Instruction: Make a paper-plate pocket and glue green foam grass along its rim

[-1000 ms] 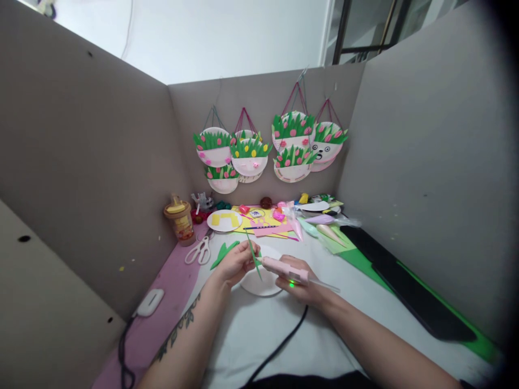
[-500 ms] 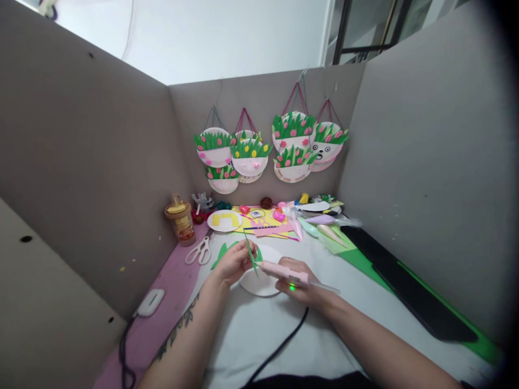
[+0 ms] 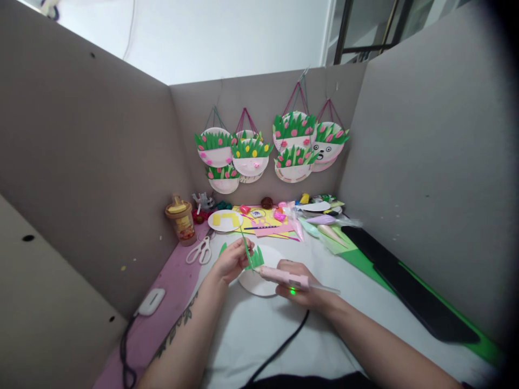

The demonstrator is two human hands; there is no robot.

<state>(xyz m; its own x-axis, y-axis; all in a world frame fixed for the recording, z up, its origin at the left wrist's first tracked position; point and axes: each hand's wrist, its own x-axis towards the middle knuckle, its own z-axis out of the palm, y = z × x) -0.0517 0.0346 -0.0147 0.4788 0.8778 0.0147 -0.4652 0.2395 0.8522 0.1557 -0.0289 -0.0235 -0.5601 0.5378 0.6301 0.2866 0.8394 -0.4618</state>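
Between the fingers of my left hand (image 3: 232, 261) is a narrow green paper strip (image 3: 245, 244), held upright on edge. My right hand (image 3: 298, 281) grips a pink hot glue gun (image 3: 286, 277) with a lit green light and a clear glue stick out of its back end. The gun's nozzle is at the strip's lower end; whether they touch I cannot tell. Beneath both lies a white paper plate (image 3: 261, 285) with green paper grass (image 3: 256, 258) on it. More green paper (image 3: 223, 248) shows behind my left hand, partly hidden.
White scissors (image 3: 199, 251) and a lidded cup (image 3: 180, 222) stand left. A second plate (image 3: 225, 221) with yellow pieces, coloured paper and piping bags (image 3: 310, 227) lie at the back. A black board (image 3: 409, 286) lies right. Decorated plates (image 3: 294, 129) hang on the back panel.
The green strip has tilted and its lower end has shifted slightly left, with the glue gun's nozzle following. More of the green grass on the plate is now visible.
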